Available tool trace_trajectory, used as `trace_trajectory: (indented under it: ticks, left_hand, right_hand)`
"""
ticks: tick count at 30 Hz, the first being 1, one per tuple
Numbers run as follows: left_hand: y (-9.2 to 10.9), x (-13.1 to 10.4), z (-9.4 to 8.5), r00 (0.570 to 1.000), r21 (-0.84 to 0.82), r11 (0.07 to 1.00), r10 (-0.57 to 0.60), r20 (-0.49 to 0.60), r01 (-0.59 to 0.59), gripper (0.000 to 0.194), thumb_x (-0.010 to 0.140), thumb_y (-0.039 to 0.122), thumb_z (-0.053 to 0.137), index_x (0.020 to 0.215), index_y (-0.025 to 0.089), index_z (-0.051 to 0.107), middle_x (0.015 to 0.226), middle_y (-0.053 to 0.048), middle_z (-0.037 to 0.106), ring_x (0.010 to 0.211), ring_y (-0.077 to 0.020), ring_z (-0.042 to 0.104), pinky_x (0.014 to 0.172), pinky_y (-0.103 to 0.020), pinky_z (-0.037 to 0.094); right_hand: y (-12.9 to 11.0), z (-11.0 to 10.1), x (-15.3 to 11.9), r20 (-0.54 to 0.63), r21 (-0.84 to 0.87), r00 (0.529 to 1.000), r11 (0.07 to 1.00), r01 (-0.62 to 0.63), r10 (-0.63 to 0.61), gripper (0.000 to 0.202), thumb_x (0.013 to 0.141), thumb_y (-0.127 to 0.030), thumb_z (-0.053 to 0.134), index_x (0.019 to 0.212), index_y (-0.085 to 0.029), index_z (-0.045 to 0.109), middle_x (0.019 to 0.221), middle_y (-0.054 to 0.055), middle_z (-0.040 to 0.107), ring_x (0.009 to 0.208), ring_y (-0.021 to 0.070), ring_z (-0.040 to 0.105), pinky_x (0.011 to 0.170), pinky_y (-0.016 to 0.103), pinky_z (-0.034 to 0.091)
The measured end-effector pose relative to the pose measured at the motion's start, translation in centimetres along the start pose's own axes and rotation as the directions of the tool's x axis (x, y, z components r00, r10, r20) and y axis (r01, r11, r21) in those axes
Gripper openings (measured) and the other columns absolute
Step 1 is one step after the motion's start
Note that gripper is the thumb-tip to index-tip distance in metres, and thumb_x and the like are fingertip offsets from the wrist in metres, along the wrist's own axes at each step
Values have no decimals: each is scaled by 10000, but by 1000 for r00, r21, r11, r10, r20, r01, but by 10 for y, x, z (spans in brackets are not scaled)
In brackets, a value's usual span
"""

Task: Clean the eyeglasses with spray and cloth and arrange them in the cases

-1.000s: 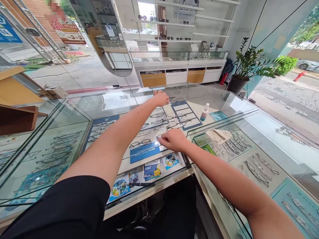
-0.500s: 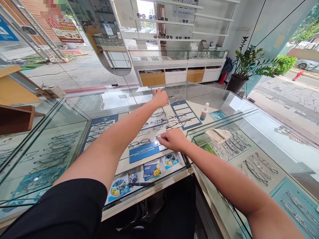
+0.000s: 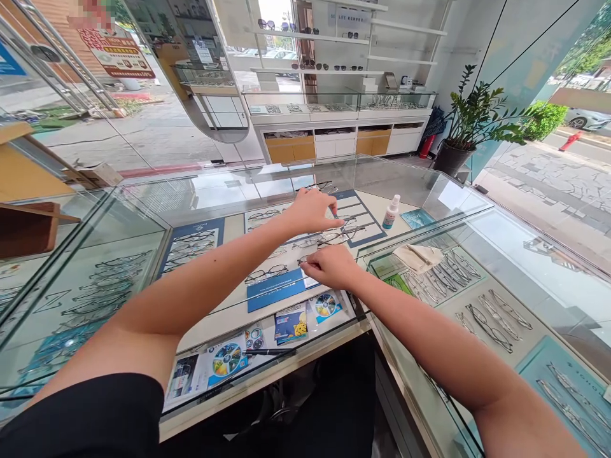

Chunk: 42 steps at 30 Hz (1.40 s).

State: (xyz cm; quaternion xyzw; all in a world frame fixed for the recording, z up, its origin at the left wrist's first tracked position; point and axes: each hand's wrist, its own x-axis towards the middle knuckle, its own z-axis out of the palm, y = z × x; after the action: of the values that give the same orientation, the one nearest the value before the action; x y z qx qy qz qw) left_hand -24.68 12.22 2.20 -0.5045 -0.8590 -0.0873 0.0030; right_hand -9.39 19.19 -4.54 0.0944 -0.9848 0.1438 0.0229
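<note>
Above the glasses in the middle of the display case, my left hand (image 3: 316, 211) hangs with thumb and index finger apart and nothing visible between them. Just below it, my right hand (image 3: 329, 264) is closed, its fingertips at a thin eyeglass frame (image 3: 302, 261) that is mostly hidden. Beside my hands lie eyeglasses (image 3: 341, 235) on the right and another pair (image 3: 266, 274) on the left. A blue card (image 3: 274, 289) lies nearer to me. Behind my left hand is a further pair of eyeglasses (image 3: 324, 187).
A spray bottle (image 3: 391, 213) stands right of a blue-edged tray (image 3: 377, 234). A beige cloth (image 3: 416, 257) lies on the right case, above rows of glasses. A pen (image 3: 270, 351) rests near the front edge (image 3: 267, 388). A potted plant (image 3: 453, 159) stands behind.
My left hand has come back from the far side of the case, nearer to my right hand, and its thumb and index finger have spread. My right hand has hardly moved.
</note>
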Motion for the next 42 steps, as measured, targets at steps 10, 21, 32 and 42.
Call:
trace_trajectory:
  ticks: [10,21,32,42]
  left_hand:
    - [17,-8,15,997,109,992,-63,43,58,414,945,605,717,932,200,799,1075,-134,846,1200,-377,647,1126,-510,356]
    - [-16,29,11,974,160,963,-223,31,216,371,1010,527,673,942,188,808,1016,-158,819,1216,-405,652,1115,-528,383]
    - [21,-132,25,809,-122,862,400,-432,-491,242,1110,443,527,1017,241,624,861,-40,732,763,-206,637,770,-363,492]
    - [40,-239,116,971,-493,842,240,-21,-219,228,1127,342,529,971,229,650,804,-15,741,684,-158,648,658,-306,431]
  right_hand:
    - [0,-3,-2,25,-3,1000,1000,-12,12,486,1156,-453,523,833,-215,796,785,65,777,738,206,590,661,367,197]
    - [1,2,-2,-22,70,1000,997,11,-9,475,1128,-400,523,706,-221,647,702,25,680,676,180,478,652,354,201]
    - [23,0,-2,-310,366,899,912,-187,309,469,1035,-393,552,632,-248,364,589,-19,408,618,162,304,637,348,234]
    - [41,-1,-5,-282,525,876,827,-200,391,490,998,-477,562,579,-252,447,552,-31,373,595,159,353,634,358,274]
